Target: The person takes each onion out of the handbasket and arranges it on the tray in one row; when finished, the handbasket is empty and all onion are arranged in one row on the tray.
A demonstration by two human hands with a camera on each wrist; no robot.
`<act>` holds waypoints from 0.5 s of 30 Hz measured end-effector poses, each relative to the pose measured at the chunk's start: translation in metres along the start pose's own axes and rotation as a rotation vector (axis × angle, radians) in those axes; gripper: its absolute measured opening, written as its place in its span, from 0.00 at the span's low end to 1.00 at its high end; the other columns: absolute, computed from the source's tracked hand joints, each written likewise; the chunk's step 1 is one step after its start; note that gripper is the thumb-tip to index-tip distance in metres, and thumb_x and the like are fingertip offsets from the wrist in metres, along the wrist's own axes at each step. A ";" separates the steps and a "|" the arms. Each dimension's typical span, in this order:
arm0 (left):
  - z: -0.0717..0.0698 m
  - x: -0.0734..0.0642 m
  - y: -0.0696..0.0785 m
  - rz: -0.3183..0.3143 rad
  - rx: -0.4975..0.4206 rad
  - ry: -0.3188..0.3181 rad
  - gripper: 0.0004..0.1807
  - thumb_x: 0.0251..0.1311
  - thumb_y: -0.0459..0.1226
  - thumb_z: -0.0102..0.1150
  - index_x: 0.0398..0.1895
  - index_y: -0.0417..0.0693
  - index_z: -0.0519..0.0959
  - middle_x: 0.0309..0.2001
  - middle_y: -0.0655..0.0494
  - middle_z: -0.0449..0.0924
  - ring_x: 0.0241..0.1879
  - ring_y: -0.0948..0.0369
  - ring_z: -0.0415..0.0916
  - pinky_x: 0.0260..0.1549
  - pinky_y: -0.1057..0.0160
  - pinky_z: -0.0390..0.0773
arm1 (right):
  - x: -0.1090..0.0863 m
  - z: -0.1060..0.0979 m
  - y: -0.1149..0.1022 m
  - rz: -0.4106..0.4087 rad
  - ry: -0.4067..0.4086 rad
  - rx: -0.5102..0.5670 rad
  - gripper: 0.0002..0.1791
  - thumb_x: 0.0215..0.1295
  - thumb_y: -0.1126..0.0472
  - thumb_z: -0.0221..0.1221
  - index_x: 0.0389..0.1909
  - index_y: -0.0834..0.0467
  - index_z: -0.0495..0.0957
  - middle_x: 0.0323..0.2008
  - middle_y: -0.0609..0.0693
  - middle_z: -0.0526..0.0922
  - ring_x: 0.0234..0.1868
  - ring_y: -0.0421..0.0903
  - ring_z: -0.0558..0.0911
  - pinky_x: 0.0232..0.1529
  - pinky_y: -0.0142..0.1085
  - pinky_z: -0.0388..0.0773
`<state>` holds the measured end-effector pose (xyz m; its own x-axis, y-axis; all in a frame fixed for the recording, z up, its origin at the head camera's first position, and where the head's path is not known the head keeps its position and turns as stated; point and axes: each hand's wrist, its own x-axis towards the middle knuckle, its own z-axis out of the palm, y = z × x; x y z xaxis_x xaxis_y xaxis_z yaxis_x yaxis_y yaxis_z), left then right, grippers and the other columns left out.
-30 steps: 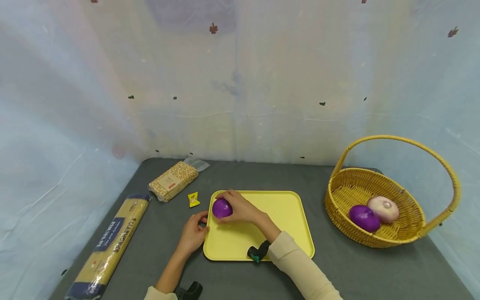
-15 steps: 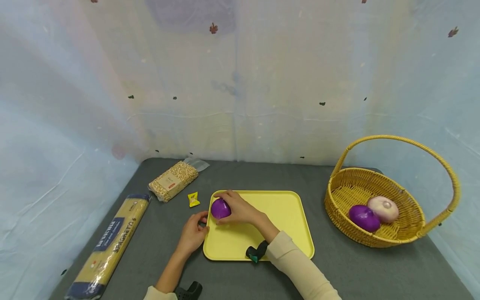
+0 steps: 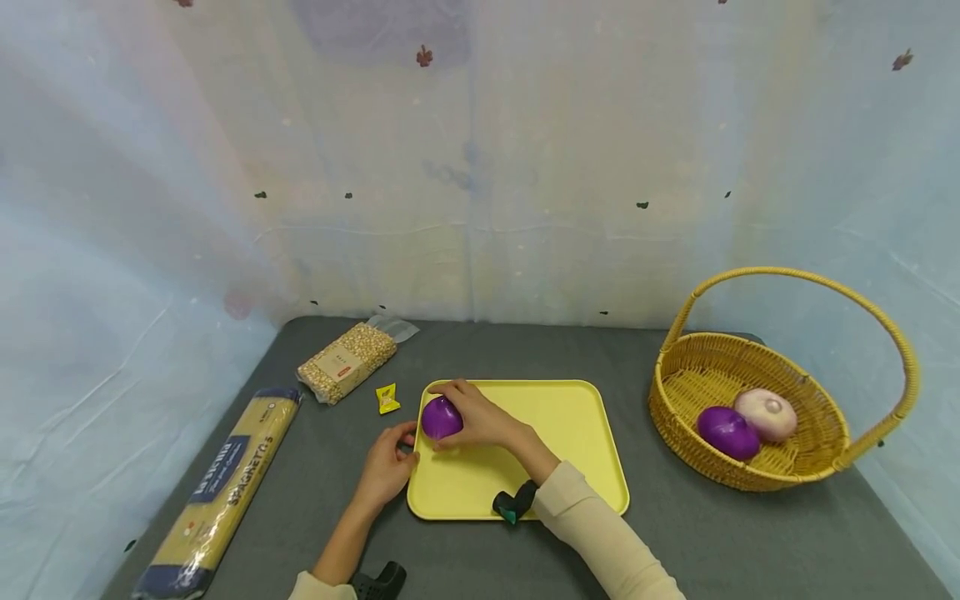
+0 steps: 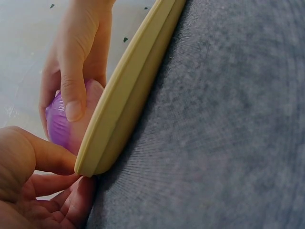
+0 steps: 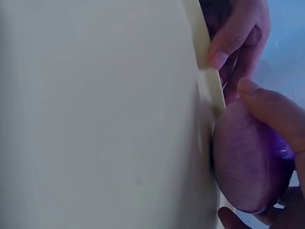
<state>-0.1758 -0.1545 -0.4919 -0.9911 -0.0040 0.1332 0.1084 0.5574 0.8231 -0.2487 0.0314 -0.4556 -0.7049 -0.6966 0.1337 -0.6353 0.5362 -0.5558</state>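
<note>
Over on the left, the spaghetti (image 3: 221, 492) lies aslant along the edge of the dark table (image 3: 712, 542), lettering up, with the grain bag (image 3: 348, 362) behind it, clear end toward the back, and the little yellow candy (image 3: 387, 399) just beside that bag. Across to the right, here's the basket (image 3: 678, 437), handle arching high, a purple onion (image 3: 727, 432) and a pale bulb (image 3: 765, 414) nestling side by side inside! And behind it all hangs the pale sheet (image 3: 525, 167), dotted with small dark and reddish marks.
</note>
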 end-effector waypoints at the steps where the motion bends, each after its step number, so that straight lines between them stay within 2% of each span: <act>1: 0.000 0.000 0.000 0.001 -0.002 0.003 0.24 0.47 0.24 0.58 0.53 0.32 0.74 0.36 0.47 0.74 0.25 0.62 0.67 0.26 0.66 0.68 | 0.000 -0.001 0.000 0.000 -0.002 0.000 0.46 0.46 0.48 0.71 0.65 0.55 0.61 0.58 0.53 0.65 0.56 0.48 0.68 0.53 0.39 0.71; 10: 0.000 0.001 0.000 0.009 0.010 0.009 0.24 0.47 0.24 0.58 0.53 0.32 0.74 0.36 0.46 0.75 0.25 0.63 0.67 0.27 0.66 0.67 | -0.002 -0.004 -0.002 -0.011 -0.010 0.000 0.46 0.46 0.47 0.70 0.66 0.54 0.61 0.59 0.54 0.64 0.56 0.48 0.68 0.52 0.38 0.72; 15: -0.001 0.000 0.000 0.006 0.008 0.005 0.24 0.47 0.24 0.58 0.53 0.32 0.74 0.37 0.46 0.75 0.25 0.63 0.67 0.26 0.66 0.68 | -0.004 -0.009 -0.003 0.017 -0.016 0.014 0.47 0.46 0.45 0.70 0.67 0.52 0.60 0.60 0.54 0.63 0.58 0.48 0.67 0.51 0.38 0.72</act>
<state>-0.1759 -0.1549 -0.4914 -0.9900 -0.0051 0.1409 0.1135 0.5640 0.8179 -0.2471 0.0373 -0.4471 -0.7105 -0.6948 0.1112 -0.6187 0.5417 -0.5690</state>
